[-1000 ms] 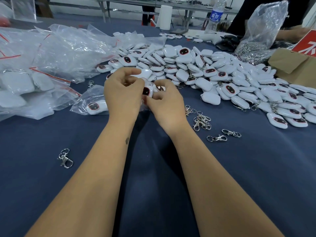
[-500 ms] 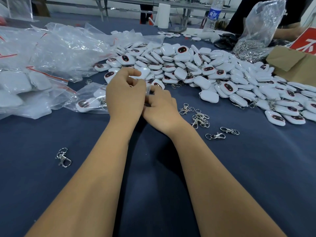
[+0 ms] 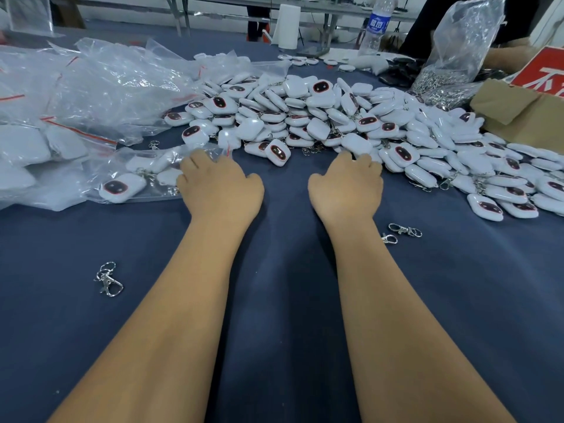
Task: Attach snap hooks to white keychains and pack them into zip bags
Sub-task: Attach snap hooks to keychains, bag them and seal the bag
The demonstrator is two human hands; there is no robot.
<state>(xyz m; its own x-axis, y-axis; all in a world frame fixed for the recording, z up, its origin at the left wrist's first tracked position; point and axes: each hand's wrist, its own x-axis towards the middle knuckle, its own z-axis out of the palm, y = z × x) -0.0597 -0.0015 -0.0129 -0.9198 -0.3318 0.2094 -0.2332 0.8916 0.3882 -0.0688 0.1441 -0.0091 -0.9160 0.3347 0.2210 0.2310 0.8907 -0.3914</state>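
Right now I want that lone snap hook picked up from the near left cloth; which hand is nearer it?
Left. The left hand lies up-right of the snap hook; the right hand is farther right.

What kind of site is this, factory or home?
Likely a small assembly and packing workshop, not a home. A big pile of identical white keychains covers the blue table, with stacks of zip bags on the left and a bulk bag of hooks far right.

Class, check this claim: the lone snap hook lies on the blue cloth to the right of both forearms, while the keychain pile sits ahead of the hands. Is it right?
Not quite. The head view shows the lone snap hook on the blue cloth to the left of both forearms, not the right. The keychain pile does sit ahead of the hands.
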